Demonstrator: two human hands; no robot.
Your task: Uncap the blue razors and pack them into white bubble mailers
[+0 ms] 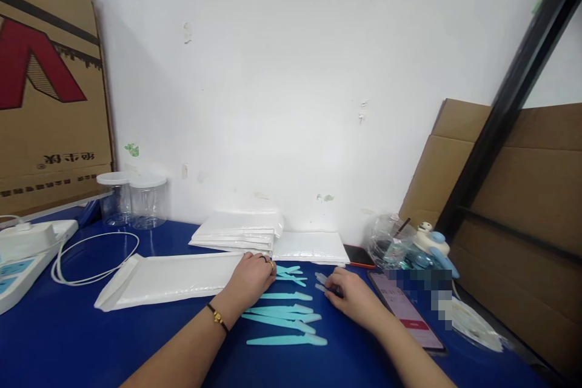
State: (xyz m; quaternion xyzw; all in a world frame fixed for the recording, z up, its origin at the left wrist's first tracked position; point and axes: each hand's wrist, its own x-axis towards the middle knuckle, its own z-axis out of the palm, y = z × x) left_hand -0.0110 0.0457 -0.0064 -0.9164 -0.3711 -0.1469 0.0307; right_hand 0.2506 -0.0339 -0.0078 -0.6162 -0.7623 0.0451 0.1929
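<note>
Several teal eyebrow razors [287,340] lie roughly side by side on the blue table, their blade ends pointing right. My left hand [253,277] rests at the left ends of the farther razors, fingers curled in. Some of the razors' handles disappear beneath it, so what it grips is hidden. To the right, my right hand [350,293] is closed, with thumb and fingertips pinched at small translucent caps [321,278]. A white padded mailer [175,279] lies flat just left of my left hand.
Behind my hands are stacked white mailers [236,230] and another white pack [310,247]. A phone [407,309] lies right, near a bagged cup [391,242] and a blue-white bottle [430,248]. Clear jars [148,203], a white cable [97,284] and a power strip [43,264] occupy the left.
</note>
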